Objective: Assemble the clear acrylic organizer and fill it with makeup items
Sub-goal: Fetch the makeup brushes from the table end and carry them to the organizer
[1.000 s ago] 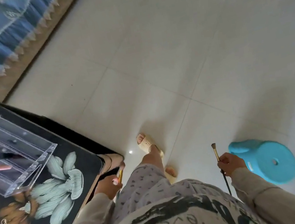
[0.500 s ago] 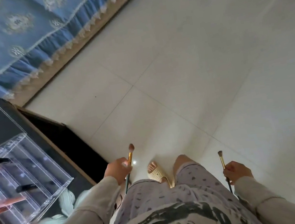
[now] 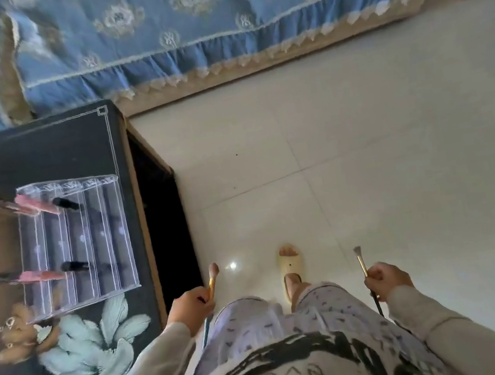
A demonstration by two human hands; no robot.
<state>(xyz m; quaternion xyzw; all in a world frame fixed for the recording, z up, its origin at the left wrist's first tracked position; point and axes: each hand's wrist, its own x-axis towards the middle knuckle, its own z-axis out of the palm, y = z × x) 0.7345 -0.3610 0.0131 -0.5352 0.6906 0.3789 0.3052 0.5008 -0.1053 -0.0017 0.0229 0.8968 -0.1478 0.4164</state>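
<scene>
Acrylic organizer point(image 3: 77, 242) upright on surface point(image 3: 37, 150) | left hand point(image 3: 191, 308) fingers clamped on brush point(image 3: 212, 280) | right hand point(image 3: 385, 277) clamped on second brush point(image 3: 360, 261) | risk: careless insertion tips light organizer.

We are seeing the clear acrylic organizer point(image 3: 76, 245) standing on the dark worktop point(image 3: 37, 150), its row of narrow compartments holding two pink tubes point(image 3: 36, 204) and two black-capped items point(image 3: 67, 203). We are holding a pink-tipped makeup brush point(image 3: 212, 281) in our left hand and a flat fan brush point(image 3: 360, 261) in our right, both well apart from the organizer.
</scene>
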